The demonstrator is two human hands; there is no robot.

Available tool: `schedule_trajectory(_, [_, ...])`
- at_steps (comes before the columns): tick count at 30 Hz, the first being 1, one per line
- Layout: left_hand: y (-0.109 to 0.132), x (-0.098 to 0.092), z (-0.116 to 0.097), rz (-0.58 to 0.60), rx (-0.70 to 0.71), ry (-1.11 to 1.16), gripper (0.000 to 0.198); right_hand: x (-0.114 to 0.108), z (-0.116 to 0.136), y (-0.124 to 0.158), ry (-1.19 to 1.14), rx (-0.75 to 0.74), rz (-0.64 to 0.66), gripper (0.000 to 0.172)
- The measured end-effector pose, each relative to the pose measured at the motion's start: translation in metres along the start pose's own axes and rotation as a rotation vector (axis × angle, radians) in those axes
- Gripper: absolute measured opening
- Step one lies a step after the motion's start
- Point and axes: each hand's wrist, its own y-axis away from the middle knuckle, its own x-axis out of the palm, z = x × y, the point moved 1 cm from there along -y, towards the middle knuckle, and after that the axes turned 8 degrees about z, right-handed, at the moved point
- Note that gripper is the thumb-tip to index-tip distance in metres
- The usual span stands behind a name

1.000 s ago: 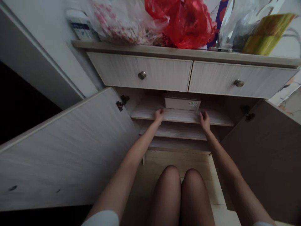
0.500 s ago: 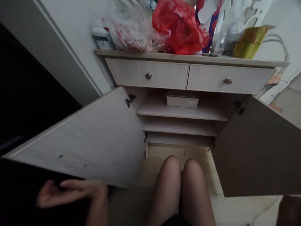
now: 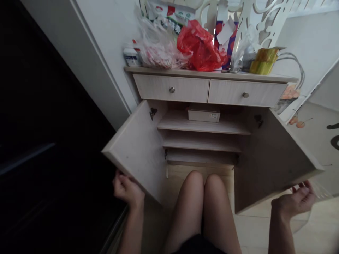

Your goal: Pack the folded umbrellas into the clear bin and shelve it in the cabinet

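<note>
A pale wood cabinet has its left door (image 3: 140, 148) and right door (image 3: 272, 158) both partly open. My left hand (image 3: 128, 188) is at the lower outer edge of the left door, its fingers curled and partly behind the door. At the lower outer edge of the right door is my right hand (image 3: 298, 199), fingers bent against it. Inside, a white box (image 3: 203, 115) rests on the upper shelf (image 3: 180, 121); the shelves below it show bare boards. Two closed drawers with round knobs (image 3: 172, 90) sit above the doors.
On the cabinet top (image 3: 280, 78) stand a white bottle (image 3: 131, 57), a clear bag (image 3: 159, 51), a red plastic bag (image 3: 198, 47) and a yellow package (image 3: 265, 60). My knees (image 3: 203, 180) are close in front, between the doors. A dark surface (image 3: 53, 123) fills the left side.
Both doors have swung inward from a wider opening. My left hand has moved up and right to its door; my right hand has come into clear view. The camera view has shifted.
</note>
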Motion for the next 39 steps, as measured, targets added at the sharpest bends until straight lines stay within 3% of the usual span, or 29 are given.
schedule_trajectory(2, [0.014,0.005,-0.004,0.108,0.015,0.001,0.044,0.005,0.007,0.012,-0.052,0.035,-0.098,0.057])
schedule_trajectory(3, [0.020,0.009,-0.006,0.167,0.022,0.007,0.045,0.009,0.011,0.016,-0.090,0.048,-0.075,0.056])
schedule_trajectory(7, [0.037,0.036,-0.010,0.402,0.039,0.034,0.046,0.036,0.028,0.028,-0.251,0.079,0.203,0.058])
schedule_trajectory(10, [0.051,0.072,-0.014,0.602,0.000,0.083,0.046,0.060,0.044,0.034,-0.264,0.022,0.339,0.053])
schedule_trajectory(14, [0.069,0.136,-0.020,0.816,-0.039,0.149,0.044,0.102,0.064,0.040,-0.265,-0.135,0.437,0.045])
schedule_trajectory(19, [0.081,0.204,-0.030,0.865,0.079,0.095,0.020,0.173,0.081,0.042,-0.263,-0.232,0.560,0.045])
schedule_trajectory(25, [0.084,0.246,-0.044,0.925,0.171,-0.032,0.008,0.240,0.098,0.040,-0.067,-0.272,0.608,0.042])
schedule_trajectory(32, [0.082,0.279,-0.049,1.003,0.175,-0.145,0.004,0.284,0.109,0.034,0.086,-0.230,0.667,0.037])
schedule_trajectory(39, [0.077,0.302,-0.054,1.060,0.197,-0.270,0.007,0.306,0.116,0.029,0.139,-0.253,0.666,0.041])
